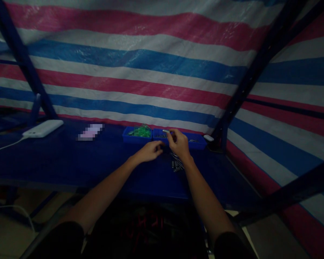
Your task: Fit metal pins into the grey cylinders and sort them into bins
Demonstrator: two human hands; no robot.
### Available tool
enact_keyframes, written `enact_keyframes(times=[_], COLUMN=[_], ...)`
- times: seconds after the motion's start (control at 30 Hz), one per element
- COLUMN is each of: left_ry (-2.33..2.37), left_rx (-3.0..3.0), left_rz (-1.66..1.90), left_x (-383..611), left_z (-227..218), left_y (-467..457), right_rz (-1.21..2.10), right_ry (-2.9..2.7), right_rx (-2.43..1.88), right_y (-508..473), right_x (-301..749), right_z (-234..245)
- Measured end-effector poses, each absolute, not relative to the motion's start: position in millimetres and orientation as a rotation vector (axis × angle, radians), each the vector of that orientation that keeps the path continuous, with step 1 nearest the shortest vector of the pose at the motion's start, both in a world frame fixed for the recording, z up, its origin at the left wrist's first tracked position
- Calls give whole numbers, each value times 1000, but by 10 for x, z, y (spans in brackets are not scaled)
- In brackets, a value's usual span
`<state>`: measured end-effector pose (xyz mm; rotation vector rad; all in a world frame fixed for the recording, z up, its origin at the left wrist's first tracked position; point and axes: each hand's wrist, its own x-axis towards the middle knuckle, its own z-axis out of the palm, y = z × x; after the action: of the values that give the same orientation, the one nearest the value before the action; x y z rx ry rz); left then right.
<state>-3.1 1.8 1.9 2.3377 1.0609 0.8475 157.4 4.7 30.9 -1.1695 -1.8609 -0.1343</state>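
A small pale piece [166, 131], short and rod-like, is pinched between the fingertips of the right hand [179, 144], which is raised just over the middle tray [158, 135] of a row of three blue trays. The left hand [150, 151] sits close beside it, fingers curled inward toward the right hand; whether it grips anything cannot be told in the dim light. Just under the right wrist a loose heap of small metal pieces [176, 164] lies on the dark blue worktop [97, 162], and the middle tray appears to hold more dark pieces. Judging from that, the handling of these pieces looks to be mid-way: one is in hand, some lie out on the worktop, and others sit in the tray, though which are finished is unclear. The left tray [129, 139] holds green parts [139, 131]; the right tray [198, 144] looks nearly bare. Further out are a small white object [208, 137], a white power bank [43, 128] with its cable [5, 145], and a striped tarpaulin [151, 72] behind.
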Motion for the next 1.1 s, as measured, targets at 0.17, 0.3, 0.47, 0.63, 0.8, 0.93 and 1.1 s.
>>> enact_keyframes(times=[0.17, 0.3, 0.47, 0.63, 0.8, 0.93, 1.1], left_ry=[664, 815, 1128, 1221, 1303, 1154, 1080], left_rx=[2728, 2757, 2722, 2426, 1880, 1699, 1650], left_rz=[489, 418, 450, 788, 1158, 1181, 1204], left_x=[142, 152, 25, -78, -149, -123, -23], left_z=[-41, -71, -100, -119, -52, -34, -60], left_y=[-192, -154, -7, 163, 255, 233, 200], right_rz=[-249, -147, 40, 194, 305, 242, 290], right_ry=[-1728, -1825, -1912, -2074, -2198, -2222, -2239], right_rx=[-1555, -1659, -1441, -1247, -1088, -1071, -1067], right_y=[259, 331, 261, 211, 156, 131, 162], right_x=[1763, 1809, 1661, 1524, 1499, 1492, 1495], right_z=[209, 118, 114, 84, 103, 131, 116])
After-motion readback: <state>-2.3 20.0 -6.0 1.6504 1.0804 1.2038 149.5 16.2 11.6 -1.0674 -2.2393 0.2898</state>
